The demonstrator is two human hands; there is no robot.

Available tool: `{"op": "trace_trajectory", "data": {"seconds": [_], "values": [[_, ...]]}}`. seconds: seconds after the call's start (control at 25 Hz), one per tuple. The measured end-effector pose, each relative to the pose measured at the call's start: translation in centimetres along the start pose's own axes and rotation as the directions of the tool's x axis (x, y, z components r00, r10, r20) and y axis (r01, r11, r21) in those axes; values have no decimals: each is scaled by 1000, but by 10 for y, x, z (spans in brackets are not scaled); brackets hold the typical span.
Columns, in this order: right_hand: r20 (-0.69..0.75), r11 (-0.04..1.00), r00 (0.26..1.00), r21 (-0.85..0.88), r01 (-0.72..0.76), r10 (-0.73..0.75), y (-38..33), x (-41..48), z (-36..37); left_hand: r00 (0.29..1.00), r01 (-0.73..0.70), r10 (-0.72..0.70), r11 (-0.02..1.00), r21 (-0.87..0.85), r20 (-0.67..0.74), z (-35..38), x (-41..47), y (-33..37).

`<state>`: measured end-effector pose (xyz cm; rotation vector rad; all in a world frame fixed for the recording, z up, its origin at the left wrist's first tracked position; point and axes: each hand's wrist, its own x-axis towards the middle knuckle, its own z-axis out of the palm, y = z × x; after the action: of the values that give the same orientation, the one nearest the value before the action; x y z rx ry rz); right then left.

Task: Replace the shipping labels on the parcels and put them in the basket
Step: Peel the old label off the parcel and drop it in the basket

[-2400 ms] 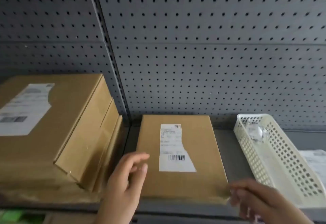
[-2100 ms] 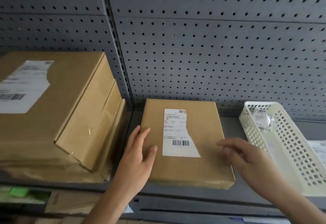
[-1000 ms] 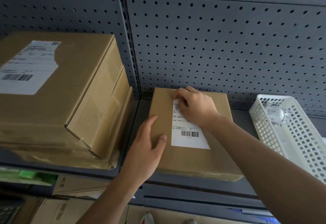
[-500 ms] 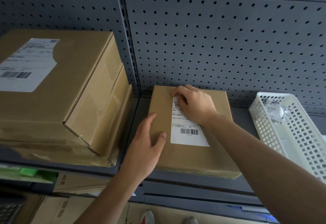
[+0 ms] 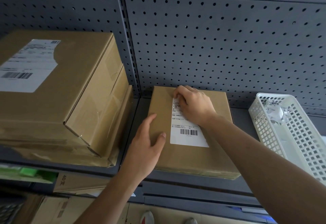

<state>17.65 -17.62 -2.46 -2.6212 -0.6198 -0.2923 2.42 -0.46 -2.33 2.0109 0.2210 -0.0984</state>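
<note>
A flat brown parcel (image 5: 192,156) lies on the grey shelf, bearing a white shipping label (image 5: 187,133) with a barcode. My left hand (image 5: 146,148) rests flat on the parcel's left side, fingers spread, pressing it down. My right hand (image 5: 192,105) sits at the label's far end, fingertips curled onto its top left corner; whether the corner is lifted is hidden by the fingers. A white perforated basket (image 5: 291,132) stands to the right, with crumpled label scraps (image 5: 275,112) inside.
A stack of larger brown boxes (image 5: 58,96) with its own white label (image 5: 28,65) fills the shelf's left side. Grey pegboard (image 5: 220,38) backs the shelf. More cartons (image 5: 74,183) sit on the level below. Shoes show on the floor at the bottom.
My right hand reached across the parcel to the label's far top corner and has stayed there, its fingers working at that corner. My left hand settled flat on the parcel's left side.
</note>
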Motion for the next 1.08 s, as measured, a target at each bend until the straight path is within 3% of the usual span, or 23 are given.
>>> {"op": "trace_trajectory", "data": {"seconds": [1.08], "values": [[-75, 1000, 997, 27, 9, -7, -1, -2, 0, 997, 75, -75, 997, 3, 9, 1, 2, -1]]}}
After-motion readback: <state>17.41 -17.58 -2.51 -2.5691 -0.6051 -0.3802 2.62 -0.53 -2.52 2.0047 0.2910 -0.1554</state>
